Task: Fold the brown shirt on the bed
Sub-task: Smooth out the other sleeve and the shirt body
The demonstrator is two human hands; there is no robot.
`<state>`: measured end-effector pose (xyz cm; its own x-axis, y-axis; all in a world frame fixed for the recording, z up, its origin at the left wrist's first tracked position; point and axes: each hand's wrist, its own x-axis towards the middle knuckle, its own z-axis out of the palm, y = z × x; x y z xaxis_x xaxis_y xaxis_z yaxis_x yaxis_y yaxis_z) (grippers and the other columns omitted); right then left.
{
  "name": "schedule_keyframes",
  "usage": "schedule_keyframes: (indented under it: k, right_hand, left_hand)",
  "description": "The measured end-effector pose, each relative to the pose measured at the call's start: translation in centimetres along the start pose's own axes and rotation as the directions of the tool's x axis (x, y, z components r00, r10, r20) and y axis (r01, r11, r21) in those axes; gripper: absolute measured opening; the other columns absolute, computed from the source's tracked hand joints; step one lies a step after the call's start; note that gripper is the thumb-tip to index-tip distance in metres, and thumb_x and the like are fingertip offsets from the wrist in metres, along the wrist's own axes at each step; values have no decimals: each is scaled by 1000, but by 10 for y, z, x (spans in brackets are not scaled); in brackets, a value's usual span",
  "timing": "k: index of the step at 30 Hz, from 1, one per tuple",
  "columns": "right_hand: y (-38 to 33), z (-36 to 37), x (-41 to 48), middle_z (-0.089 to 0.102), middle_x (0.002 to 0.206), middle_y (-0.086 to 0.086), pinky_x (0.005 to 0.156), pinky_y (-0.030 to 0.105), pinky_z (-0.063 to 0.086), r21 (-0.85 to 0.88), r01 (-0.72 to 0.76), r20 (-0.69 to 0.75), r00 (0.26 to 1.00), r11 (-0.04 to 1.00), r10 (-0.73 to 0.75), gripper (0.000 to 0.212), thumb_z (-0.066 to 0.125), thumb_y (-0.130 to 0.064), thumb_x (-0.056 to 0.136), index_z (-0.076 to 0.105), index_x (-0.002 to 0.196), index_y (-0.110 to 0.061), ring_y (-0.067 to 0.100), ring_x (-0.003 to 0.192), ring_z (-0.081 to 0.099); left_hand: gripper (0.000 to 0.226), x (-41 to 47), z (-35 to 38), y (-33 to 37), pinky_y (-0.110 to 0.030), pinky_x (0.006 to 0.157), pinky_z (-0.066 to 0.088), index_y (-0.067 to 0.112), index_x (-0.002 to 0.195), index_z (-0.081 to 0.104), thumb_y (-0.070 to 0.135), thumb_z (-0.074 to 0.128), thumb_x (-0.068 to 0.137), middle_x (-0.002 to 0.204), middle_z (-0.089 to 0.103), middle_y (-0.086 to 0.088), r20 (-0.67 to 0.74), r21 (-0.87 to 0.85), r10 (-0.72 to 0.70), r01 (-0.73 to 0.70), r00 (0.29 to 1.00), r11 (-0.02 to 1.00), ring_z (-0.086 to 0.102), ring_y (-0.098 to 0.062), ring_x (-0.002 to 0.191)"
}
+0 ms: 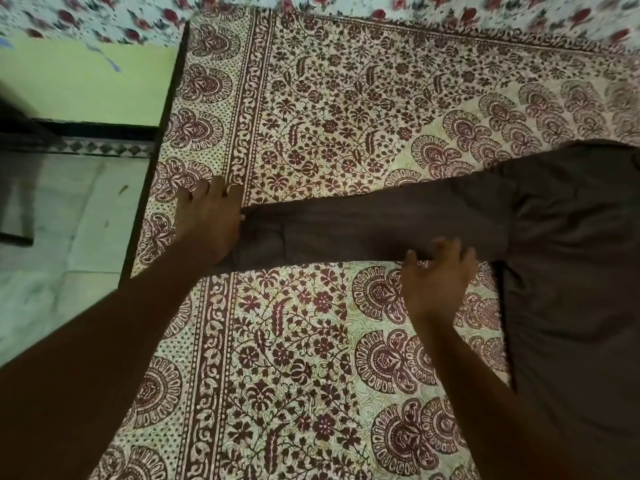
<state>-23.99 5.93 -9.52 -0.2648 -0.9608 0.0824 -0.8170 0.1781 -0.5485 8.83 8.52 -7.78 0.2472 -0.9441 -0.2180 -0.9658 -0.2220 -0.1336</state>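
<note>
Now: brown shirt (pixel 571 271) right on bed (pixel 294 358), body cut off by frame, sleeve (pixel 381 223) stretched left. I see left hand (pixel 207 220) fingers (pixel 194 195) spread flat at cuff, thumb hidden; right hand (pixel 436 278) blurred at sleeve's near edge, can't tell grip. Green wall (pixel 86 81), tiled floor (pixel 69 220) left.

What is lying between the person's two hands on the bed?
The brown shirt's sleeve, stretched flat on the patterned bedspread, runs from the left hand to the right hand, seen in the head view.
</note>
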Motion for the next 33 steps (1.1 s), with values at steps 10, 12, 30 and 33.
schedule_keyframes:
  k: [10,12,30,33]
  right_hand:
    - [-15,58,11,12,170,17,119,66,19,-138,675,632,624,725,-460,67,40,-58,102,29,160,-27,45,155,11]
    - [-11,52,12,18,170,12,118,65,24,-38,737,629,542,675,-557,58,42,-53,104,39,156,-28,40,155,16]
    - [166,-56,145,47,154,13,109,56,34,-226,181,41,984,957,-176,43,46,-33,99,59,135,-13,36,142,42]
    - [206,-62,159,41,160,14,110,60,35,-305,140,110,988,942,-111,52,42,-38,100,55,142,-11,37,147,38]
  left_hand:
    - [63,-44,36,53,-60,117,30,35,156,35,51,45,96,169,26,-2,2,-258,53,-51,999,965,34,-31,150]
    - [67,-44,28,68,-59,119,26,26,155,40,49,42,92,167,31,-8,-12,-271,-18,14,1000,962,34,-34,150]
    - [75,29,-45,358,-45,122,25,19,163,22,18,55,95,172,16,1,-78,-270,557,-555,827,787,15,-21,159]
    - [61,58,-49,421,-46,122,23,24,163,20,26,42,106,173,12,5,-74,-353,596,-580,800,734,10,-18,159]
